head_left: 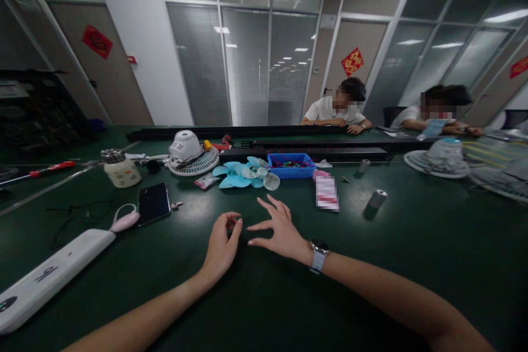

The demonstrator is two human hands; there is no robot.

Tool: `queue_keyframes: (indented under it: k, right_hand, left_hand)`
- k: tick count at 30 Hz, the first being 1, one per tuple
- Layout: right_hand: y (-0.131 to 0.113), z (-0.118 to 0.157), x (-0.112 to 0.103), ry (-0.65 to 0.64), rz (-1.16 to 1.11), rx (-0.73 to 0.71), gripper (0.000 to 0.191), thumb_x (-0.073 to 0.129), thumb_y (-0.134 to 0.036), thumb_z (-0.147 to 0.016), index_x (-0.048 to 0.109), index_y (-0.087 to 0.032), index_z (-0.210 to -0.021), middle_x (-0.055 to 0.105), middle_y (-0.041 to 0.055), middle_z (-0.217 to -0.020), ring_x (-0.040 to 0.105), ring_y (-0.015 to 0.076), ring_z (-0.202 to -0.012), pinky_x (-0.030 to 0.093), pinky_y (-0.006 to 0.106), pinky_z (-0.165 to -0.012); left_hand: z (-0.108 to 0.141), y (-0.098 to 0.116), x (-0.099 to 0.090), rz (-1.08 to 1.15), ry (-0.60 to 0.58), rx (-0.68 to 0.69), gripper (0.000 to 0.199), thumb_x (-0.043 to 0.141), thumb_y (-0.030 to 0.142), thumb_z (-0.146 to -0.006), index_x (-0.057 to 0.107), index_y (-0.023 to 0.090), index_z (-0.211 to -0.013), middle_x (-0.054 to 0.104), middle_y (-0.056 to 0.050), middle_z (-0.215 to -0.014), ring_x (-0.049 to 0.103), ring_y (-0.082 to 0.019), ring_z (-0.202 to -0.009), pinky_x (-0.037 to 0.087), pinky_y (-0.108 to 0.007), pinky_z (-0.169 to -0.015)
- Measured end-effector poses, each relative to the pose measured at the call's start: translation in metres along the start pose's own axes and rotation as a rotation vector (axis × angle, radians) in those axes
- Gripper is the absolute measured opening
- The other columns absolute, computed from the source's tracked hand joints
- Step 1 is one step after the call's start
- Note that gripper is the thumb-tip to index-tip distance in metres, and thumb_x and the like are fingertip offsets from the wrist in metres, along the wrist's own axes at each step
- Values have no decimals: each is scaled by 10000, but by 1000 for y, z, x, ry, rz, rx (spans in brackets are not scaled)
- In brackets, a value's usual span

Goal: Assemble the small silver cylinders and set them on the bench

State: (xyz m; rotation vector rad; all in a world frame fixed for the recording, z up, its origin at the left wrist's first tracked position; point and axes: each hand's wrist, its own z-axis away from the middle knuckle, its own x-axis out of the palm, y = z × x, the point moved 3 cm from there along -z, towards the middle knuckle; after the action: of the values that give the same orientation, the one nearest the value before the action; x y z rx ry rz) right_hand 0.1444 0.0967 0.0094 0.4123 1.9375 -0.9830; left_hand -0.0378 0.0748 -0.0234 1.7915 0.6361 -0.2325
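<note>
My left hand (223,246) is held just over the dark green table, its fingers curled in and the thumb tip close to the index finger. Anything within that pinch is too small or hidden to make out. To its right, my right hand (284,234) has its fingers spread, with nothing visible between them. A watch with a light strap (318,256) is on that wrist. The thumb and index of the right hand point toward the left fingertips, with a small gap between the hands. Beyond them lie light-blue fan blades (236,175) and a blue bin (291,165) with coloured wires inside.
A white fan head (185,146) sits on its grille behind the blades. Left are a jar (120,169), a phone (154,203) and a long white case (53,278). Right are a pink-and-white packet (326,191) and a metal cylinder (377,198). Two people sit across.
</note>
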Motion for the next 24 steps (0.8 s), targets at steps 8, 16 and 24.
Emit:
queue_keyframes:
  k: [8, 16, 24]
  right_hand:
    - [10, -2, 10, 41, -19, -8, 243, 682, -553, -792, 771, -384, -942, 495, 3, -1441, 274, 281, -1419, 220, 505, -1123]
    - [125, 49, -125, 660, 280, 152, 318, 568, -506, -884, 772, -266, -927, 670, 74, -1132, 553, 273, -1133, 396, 453, -995]
    - [251, 140, -184, 861, 491, 649, 451, 493, -534, -857, 771, -196, -967, 720, 115, -1027, 636, 276, -896, 467, 380, -746]
  left_hand:
    - [-1, 2, 1, 5, -35, 6, 340, 460, 456, -903, 583, 185, -1066, 639, -77, -1000, 616, -235, -898, 501, -376, -764]
    - [-1, -1, 2, 19, -75, -27, 374, 457, 478, -904, 568, 181, -1101, 627, -80, -1002, 605, -245, -926, 493, -398, -796]
    - [-3, -3, 2, 8, -47, -19, 398, 463, 501, -882, 582, 181, -1086, 634, -77, -982, 613, -248, -910, 501, -387, -767]
